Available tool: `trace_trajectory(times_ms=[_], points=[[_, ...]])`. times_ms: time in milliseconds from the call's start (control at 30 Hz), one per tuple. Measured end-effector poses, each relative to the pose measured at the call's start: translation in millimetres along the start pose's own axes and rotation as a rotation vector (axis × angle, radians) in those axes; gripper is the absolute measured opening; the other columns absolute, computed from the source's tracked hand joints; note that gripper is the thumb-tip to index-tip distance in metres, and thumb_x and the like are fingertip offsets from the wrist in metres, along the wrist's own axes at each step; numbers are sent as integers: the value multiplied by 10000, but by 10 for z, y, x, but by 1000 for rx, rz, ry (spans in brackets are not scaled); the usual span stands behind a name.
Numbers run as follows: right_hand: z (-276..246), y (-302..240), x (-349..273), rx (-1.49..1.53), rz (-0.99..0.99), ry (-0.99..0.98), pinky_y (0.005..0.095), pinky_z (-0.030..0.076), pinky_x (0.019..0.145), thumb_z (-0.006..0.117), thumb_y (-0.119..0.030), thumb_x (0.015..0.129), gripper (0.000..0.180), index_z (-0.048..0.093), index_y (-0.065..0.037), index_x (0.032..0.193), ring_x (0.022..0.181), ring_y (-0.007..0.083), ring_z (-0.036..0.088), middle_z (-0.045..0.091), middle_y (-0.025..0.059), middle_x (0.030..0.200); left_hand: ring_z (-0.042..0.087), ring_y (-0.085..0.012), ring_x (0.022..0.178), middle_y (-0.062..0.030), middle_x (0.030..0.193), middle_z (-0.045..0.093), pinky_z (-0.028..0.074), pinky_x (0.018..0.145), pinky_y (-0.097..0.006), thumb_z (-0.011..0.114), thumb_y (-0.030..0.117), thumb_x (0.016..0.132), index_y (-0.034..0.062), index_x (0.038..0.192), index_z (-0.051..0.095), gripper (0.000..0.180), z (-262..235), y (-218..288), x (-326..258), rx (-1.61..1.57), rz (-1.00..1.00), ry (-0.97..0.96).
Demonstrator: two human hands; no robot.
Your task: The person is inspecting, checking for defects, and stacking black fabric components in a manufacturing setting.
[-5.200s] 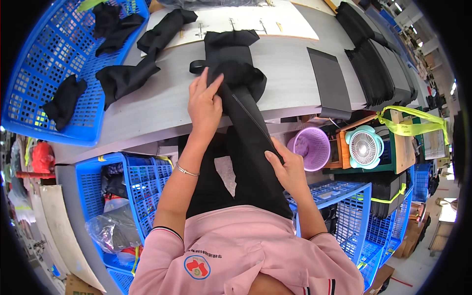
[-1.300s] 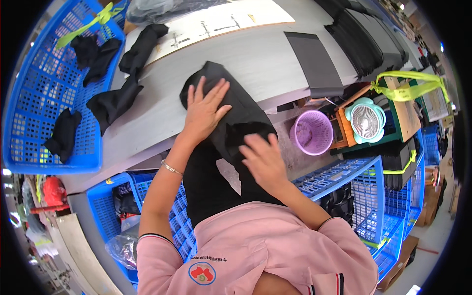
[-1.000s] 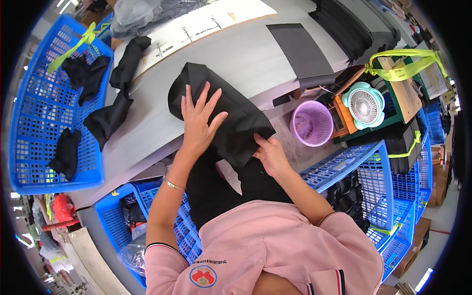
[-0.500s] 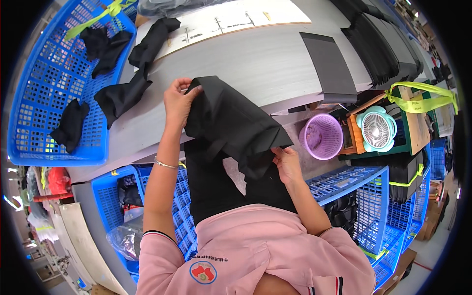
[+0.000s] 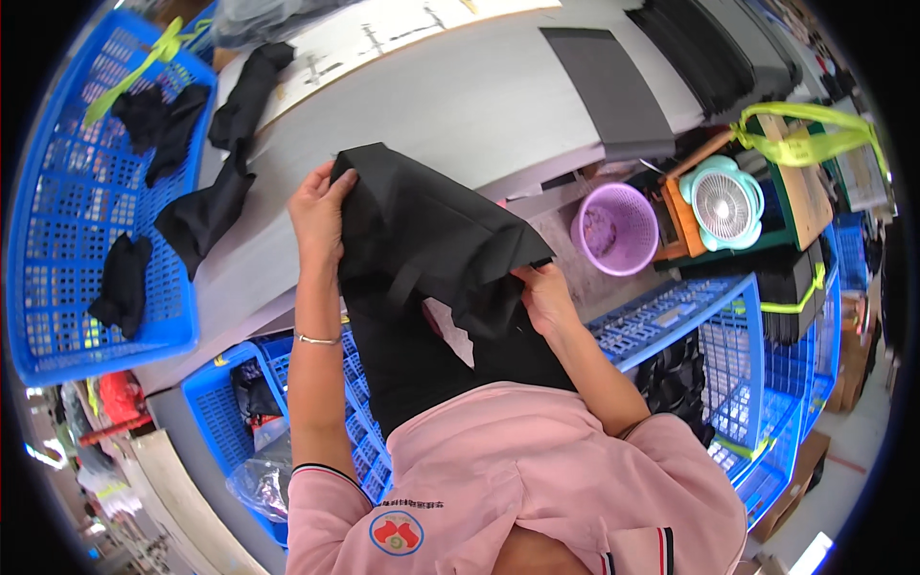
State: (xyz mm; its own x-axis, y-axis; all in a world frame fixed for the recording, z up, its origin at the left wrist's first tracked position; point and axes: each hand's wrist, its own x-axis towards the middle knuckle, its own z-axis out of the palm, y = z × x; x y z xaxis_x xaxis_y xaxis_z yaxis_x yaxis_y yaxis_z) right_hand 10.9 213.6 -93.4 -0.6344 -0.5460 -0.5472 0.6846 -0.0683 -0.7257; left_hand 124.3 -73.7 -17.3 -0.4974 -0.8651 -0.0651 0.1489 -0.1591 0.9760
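Black cloth (image 5: 431,225), held in both hands (image 5: 319,209) (image 5: 549,292)

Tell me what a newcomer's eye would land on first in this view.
Probably the black cloth piece mid-picture, held spread between the left hand and right hand. Next, likely the purple basket and turquoise fan right of it, then the blue crate at far left with black scraps in it.

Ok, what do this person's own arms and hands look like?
The left hand and right hand are gloveless. A thin silvery bracelet shows on the left side only. The left sleeve and right sleeve are short and pink, the left with dark-striped trim.
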Motion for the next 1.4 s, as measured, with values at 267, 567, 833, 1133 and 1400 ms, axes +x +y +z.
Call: trace_trajectory(times_ms=[267, 567, 833, 1133, 1400], points=[[-33, -218, -172, -137, -283, -112, 287, 493, 837, 724, -147, 850, 279, 689, 9, 1079, 911, 108, 617, 700, 37, 976, 671, -203, 962, -136, 1145, 670, 540, 880, -308, 632, 54, 911, -50, 1281, 563, 391, -355, -214, 323, 108, -68, -165], [-798, -260, -469, 267, -163, -144, 342, 518, 925, 694, 10, 846, 216, 691, -10, 1061, 978, 180, 658, 700, 54, 1029, 646, -228, 1074, -155, 1206, 641, 525, 939, -325, 565, 99, 980, -36, 1333, 506, 382, 128, -180, -41, 103, -102, -488], [-3441, 371, -1321, 656, -283, 917, 433, 516, 924, 542, -63, 933, 235, 619, 10, 1143, 1083, 261, 619, 633, 141, 1192, 620, -251, 1130, -168, 1261, 611, 526, 951, -355, 575, 130, 986, -20, 1319, 520, 369, -301, -23, -96, 194, -21, -114], [-5406, 355, -1726, 738, -456, 971, 503, 582, 830, 706, -174, 894, 430, 533, 13, 1241, 1046, 387, 636, 614, 164, 1147, 648, -193, 978, -109, 1071, 657, 562, 792, -317, 655, 176, 938, -16, 1226, 589, 352, -569, 81, -286, 288, 177, 109], [-3641, -185, -461, -246, -380, 925, 274, 575, 650, 542, -71, 959, 392, 497, 20, 1338, 935, 219, 683, 622, 125, 1158, 601, -187, 917, -66, 999, 662, 483, 820, -290, 697, 21, 820, 34, 1074, 673, 256, -798, 311, -147, 806, 739, 667]])
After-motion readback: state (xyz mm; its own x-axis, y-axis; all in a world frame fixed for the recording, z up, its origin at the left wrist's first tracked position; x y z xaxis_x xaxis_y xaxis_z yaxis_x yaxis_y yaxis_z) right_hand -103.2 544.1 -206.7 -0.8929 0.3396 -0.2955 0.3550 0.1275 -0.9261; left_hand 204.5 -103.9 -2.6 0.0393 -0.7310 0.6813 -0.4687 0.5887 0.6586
